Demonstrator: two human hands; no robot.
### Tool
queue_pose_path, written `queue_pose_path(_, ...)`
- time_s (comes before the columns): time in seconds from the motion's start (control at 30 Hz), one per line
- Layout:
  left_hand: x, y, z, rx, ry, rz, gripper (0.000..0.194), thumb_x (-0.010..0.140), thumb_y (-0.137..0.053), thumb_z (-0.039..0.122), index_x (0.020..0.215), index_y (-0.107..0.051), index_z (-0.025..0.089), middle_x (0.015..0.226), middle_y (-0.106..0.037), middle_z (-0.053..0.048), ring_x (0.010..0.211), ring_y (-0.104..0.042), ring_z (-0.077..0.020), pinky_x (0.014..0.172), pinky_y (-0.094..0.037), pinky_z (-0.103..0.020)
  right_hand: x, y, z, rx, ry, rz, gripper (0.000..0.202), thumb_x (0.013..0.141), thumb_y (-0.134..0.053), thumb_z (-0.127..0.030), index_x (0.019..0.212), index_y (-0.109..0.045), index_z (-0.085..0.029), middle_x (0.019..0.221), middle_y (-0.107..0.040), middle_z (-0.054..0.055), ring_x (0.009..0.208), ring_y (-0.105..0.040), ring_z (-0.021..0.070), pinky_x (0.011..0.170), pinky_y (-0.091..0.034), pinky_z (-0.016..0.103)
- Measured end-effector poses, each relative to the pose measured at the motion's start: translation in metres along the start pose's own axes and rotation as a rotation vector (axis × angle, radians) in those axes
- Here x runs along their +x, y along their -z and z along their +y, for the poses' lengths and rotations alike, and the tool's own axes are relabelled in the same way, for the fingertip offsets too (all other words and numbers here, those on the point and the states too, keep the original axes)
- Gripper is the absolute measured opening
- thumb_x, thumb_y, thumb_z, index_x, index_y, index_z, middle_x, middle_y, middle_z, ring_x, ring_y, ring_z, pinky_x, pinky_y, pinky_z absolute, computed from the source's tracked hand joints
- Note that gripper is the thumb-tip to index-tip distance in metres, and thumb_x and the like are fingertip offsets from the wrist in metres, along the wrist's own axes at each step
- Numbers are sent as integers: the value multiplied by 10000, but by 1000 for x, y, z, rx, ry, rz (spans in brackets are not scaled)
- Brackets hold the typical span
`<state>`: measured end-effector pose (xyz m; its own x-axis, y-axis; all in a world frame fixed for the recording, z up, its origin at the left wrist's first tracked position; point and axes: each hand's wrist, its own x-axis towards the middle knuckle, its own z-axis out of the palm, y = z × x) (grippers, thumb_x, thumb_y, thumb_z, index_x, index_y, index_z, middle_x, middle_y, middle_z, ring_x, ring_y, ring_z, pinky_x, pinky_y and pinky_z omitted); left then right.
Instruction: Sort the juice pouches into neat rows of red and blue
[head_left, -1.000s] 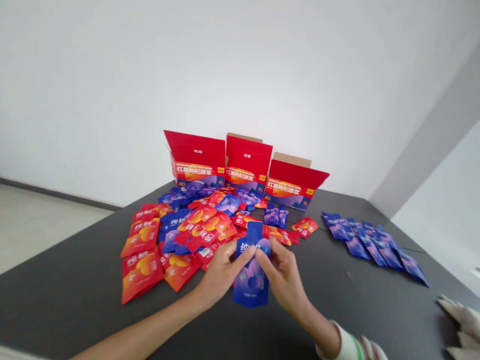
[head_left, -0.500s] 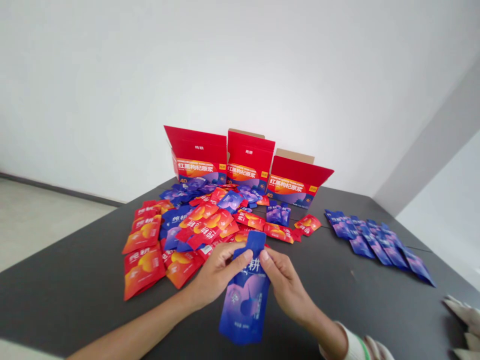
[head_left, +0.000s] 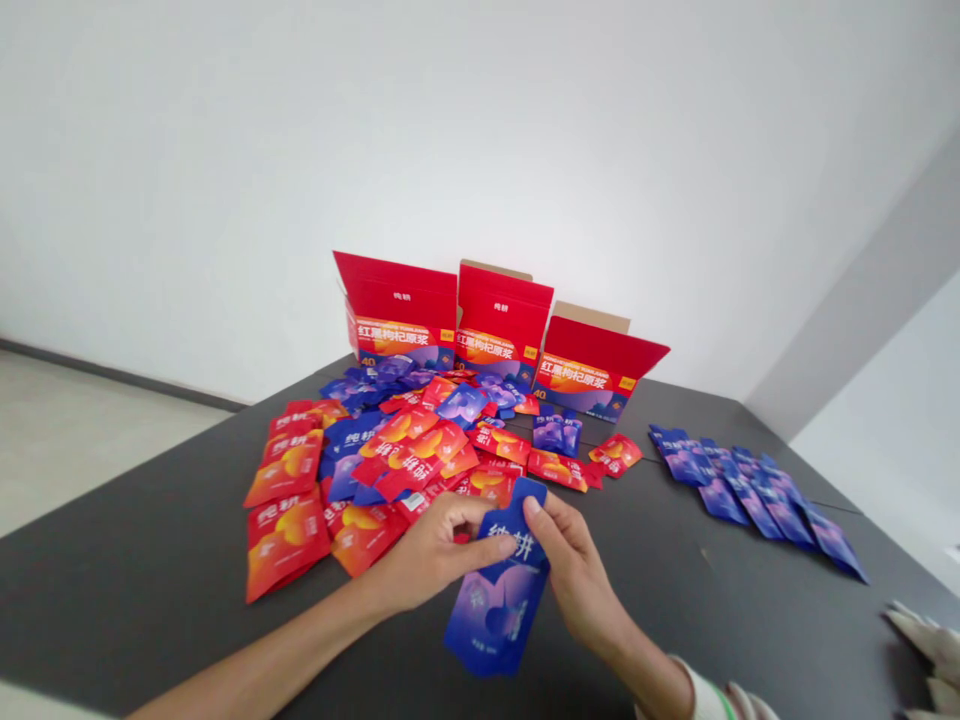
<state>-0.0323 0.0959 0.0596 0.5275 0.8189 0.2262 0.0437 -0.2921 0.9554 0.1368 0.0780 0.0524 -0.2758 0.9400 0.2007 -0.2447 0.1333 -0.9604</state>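
Note:
Both hands hold one blue pouch [head_left: 496,610] with white characters near its top, just above the dark table [head_left: 135,590]. My left hand [head_left: 435,552] pinches the pouch's upper left edge with thumb and fingers. My right hand [head_left: 574,570] grips its upper right edge, the thumb on the front. The pouch hangs tilted, its lower end toward me and to the left. Right behind the hands lies a spread pile of red and blue pouches [head_left: 390,450].
Three open red boxes [head_left: 495,335] stand in a row at the back of the table, against a white wall. A row of blue pouches [head_left: 750,485] lies at the right. White objects [head_left: 926,650] show at the lower right corner. The floor lies to the left.
The blue pouch has come down and toward me and now tilts with its lower end to the left. Both hands kept their hold near its top and shifted slightly lower.

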Motion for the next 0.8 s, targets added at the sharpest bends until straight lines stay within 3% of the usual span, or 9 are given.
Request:
queue_pose_path(0.13,0,0,-1,37,-74,82,406,905,-569,431,626,-625,142,613,-542,6,592,-471,-136,555,-358,-234,0,-1,4,-119,40,-17,315,915,-564,-460,867,-679,-171,699,-569,-5,624,-480,104,619,-446,229)
queue_pose_path(0.27,0,-3,-4,64,-100,174,463,910,-553,460,567,-580,149,565,-479,23,560,-433,-123,533,-322,-233,-1,-3,3,-111,-1,-45,369,924,-542,-474,773,-631,-150,640,-499,-19,577,-409,84,545,-382,206)
queue_pose_path(0.33,-1,-4,-5,14,-66,159,432,895,-575,468,610,-613,146,588,-516,15,571,-462,-129,539,-340,-234,-2,-3,2,-92,-10,-43,371,925,-541,-473,755,-607,-150,632,-477,-26,578,-397,82,539,-367,203)
queue_pose_path(0.47,-1,-8,-9,-147,37,16,318,814,-687,450,824,-704,132,707,-641,-22,651,-561,-168,607,-431,-258,-2,-3,-3,-133,44,-15,356,921,-553,-456,738,-590,-153,630,-465,-32,566,-379,78,530,-352,206)
queue_pose_path(0.57,-1,-9,-9,-139,28,-1,309,812,-692,432,822,-716,124,714,-654,-29,663,-568,-171,629,-441,-263,0,-1,-4,-145,79,-8,348,933,-532,-449,755,-608,-160,625,-479,-29,567,-386,86,543,-362,214)
queue_pose_path(0.73,-1,-8,-6,-115,-23,200,298,843,-660,412,730,-683,137,653,-598,8,622,-512,-136,586,-407,-230,4,1,-2,-161,58,-76,374,924,-528,-481,731,-594,-168,649,-502,-18,575,-412,94,561,-379,223)
queue_pose_path(0.8,0,-8,-6,-156,-1,208,299,819,-683,425,739,-680,137,645,-595,14,611,-511,-131,577,-410,-225,4,1,0,-156,48,-50,391,920,-529,-493,696,-564,-174,637,-485,-24,571,-404,94,565,-382,224)
